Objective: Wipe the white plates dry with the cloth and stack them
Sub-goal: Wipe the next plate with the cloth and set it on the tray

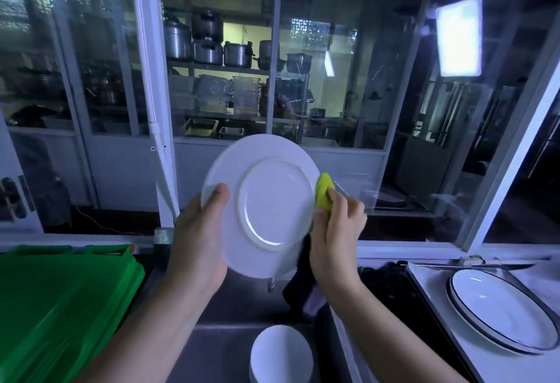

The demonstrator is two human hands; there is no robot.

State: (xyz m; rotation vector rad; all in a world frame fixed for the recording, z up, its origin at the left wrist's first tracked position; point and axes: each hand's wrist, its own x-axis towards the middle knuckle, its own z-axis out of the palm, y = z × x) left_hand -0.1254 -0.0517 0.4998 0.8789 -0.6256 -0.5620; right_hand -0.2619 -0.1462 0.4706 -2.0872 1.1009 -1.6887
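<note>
Okay, wiping step, mid-plate. Green bin (60,307) fills the left. Steel sink (218,337) sits low centre. Tray (439,291) on the right carries dark-rimmed plates (497,310), likely the stack. White plate (266,200) is up over the sink, tilted, underside toward the camera. Left hand (197,240) grips its left rim, thumb on the back. Right hand (336,237) is curled round the cloth (324,191), pressing it on the plate's right rim. More white dishes (280,355) wait in the sink. Next, probably: run the cloth round, then carry the plate right to the tray. Open air above the sink; window sill (409,250) is near behind.
</note>
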